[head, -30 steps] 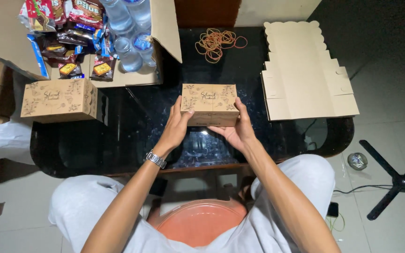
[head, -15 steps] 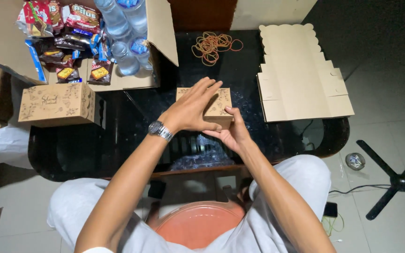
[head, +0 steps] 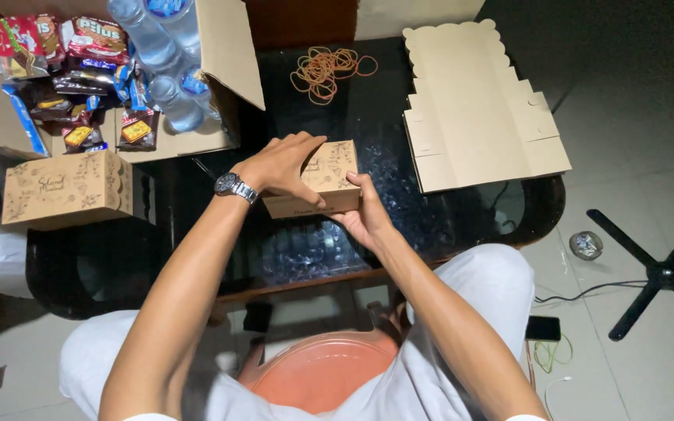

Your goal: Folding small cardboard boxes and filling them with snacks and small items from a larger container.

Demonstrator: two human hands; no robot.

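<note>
We see a small closed kraft box [head: 323, 178] near the centre of the dark glass table [head: 196, 234], tilted a little, its printed lid facing up. The left hand [head: 278, 165] lies palm down over the box's lid from 9 o'clock, fingers spread flat across the top and curled over the far left edge; it presses on the box rather than pinching it. A metal wristwatch [head: 235, 186] sits on that wrist. The right hand [head: 362, 214] comes in from 5 o'clock, thumb up against the right end of the box and fingers under or against its near side, so it grips the box at that corner. The box is thus held between both hands, low on the tabletop; whether its bottom touches the glass we cannot tell.

At 12 o'clock from the box, a loose heap of rubber bands [head: 325, 68] lies on the table. At 2 o'clock, well apart, a flat unfolded carton blank [head: 470, 109] with a scalloped edge. At 10 o'clock, an open cardboard carton [head: 224, 54] holds clear water bottles [head: 161, 70] with blue caps and a pile of snack packets [head: 64, 78]. At 9 o'clock, well apart, a second closed printed box [head: 64, 191] stands at the table's left edge. At 6 o'clock, below the table, an orange stool seat [head: 321, 374] shows between our knees.
</note>
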